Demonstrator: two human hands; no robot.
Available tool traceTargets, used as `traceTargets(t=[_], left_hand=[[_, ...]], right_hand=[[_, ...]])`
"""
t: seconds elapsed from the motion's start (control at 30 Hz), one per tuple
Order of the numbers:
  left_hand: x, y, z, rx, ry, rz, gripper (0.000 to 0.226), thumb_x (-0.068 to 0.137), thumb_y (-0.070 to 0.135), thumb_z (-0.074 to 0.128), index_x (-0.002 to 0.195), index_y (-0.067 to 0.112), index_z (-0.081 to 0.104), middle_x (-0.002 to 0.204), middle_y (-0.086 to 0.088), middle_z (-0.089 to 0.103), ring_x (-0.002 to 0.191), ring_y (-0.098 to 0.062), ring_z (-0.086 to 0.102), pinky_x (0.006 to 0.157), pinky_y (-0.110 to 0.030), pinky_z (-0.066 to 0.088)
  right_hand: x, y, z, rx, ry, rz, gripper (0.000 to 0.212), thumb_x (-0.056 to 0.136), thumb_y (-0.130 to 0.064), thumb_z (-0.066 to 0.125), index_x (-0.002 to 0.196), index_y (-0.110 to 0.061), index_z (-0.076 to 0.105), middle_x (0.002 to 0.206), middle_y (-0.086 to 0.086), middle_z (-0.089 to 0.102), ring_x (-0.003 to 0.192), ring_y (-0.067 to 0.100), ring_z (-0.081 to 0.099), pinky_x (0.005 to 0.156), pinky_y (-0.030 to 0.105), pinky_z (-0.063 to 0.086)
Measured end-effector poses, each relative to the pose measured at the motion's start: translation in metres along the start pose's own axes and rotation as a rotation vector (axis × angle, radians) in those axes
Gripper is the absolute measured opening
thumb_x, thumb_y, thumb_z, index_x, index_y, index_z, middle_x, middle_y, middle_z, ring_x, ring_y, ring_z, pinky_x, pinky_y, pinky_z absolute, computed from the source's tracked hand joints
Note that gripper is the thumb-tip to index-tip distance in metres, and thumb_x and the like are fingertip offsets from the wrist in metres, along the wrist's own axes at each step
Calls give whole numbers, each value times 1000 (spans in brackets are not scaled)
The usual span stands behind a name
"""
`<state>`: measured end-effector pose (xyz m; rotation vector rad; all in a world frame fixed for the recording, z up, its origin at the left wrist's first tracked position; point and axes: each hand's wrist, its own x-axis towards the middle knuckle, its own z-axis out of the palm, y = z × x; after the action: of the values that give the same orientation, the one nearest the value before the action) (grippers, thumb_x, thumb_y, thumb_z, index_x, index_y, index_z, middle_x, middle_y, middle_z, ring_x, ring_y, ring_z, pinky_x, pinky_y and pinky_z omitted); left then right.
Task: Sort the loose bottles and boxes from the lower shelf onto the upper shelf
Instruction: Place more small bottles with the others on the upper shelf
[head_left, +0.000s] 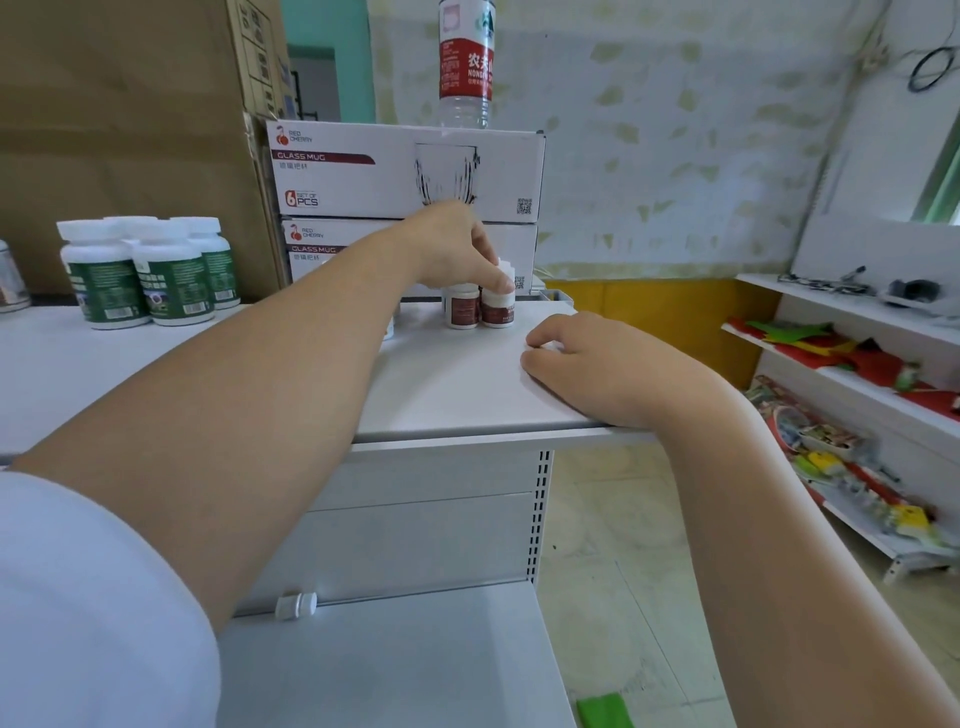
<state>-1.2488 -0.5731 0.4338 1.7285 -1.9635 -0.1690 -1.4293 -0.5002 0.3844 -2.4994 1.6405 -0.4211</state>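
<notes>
Two mug boxes (405, 171) just behind sm. bottle (497, 309) L hand (452, 244) pinches; R hand (597, 364) loose on upper shelf (457, 395).

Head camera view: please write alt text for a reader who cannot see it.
A person's left hand grips the cap of a small white plastic bottle with a dark red label, standing beside a matching bottle on the white metal upper shelf. The right hand rests on that shelf, holding nothing. One small white bottle lies on the grey lower shelf.

Leaf-patterned wall (675, 156), pale floor (618, 561) — side shelves (831, 307)
</notes>
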Motion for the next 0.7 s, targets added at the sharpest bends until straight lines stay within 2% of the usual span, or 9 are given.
traceTargets(t=[0.1,0.23,0.37,0.5,0.6,0.7], left_hand=[[1,0,1,1,6,3,30,76,37,83,97,19,73,101,-2,71,85,-16,60,77,-32,53],[0,1,0,16,13,14,33,75,38,84,98,16,74,100,-3,71,89,-19,63,82,-35,55],[-7,5,-4,45,37,50,39,76,46,80,100,16,73,99,-1,71,93,-20,65,83,-37,56],[-19,12,-18,97,105,82,35,85,44,73,107,18,70,101,3,67,92,-14,60,77,-27,46],[-39,18,-33,146,158,92,29,89,40,69,110,20,68,96,8,62,85,-10,57,69,-23,40],[-70,15,-39,225,125,42,22,93,37,63,110,23,69,101,6,62,94,-16,57,78,-29,43]], right_hand=[[0,0,0,2,-2,-1,39,101,-43,36,134,-30,52,137,0,54,120,21,50,96,37,44],[-1,-2,-1,-5,0,1,39,101,-44,37,134,-29,52,137,1,54,119,21,50,95,37,44],[-5,-5,-2,3,0,11,36,101,-39,37,128,-24,56,130,3,57,116,22,52,92,36,44],[-9,-7,-6,41,20,30,37,101,-32,40,126,-15,61,128,8,61,117,24,55,93,35,44],[-10,-8,-8,51,39,19,36,101,-32,41,129,-22,60,132,2,59,119,21,53,91,32,41],[-11,-8,-8,65,71,11,33,100,-30,43,125,-23,62,126,0,62,106,19,53,85,30,41]])
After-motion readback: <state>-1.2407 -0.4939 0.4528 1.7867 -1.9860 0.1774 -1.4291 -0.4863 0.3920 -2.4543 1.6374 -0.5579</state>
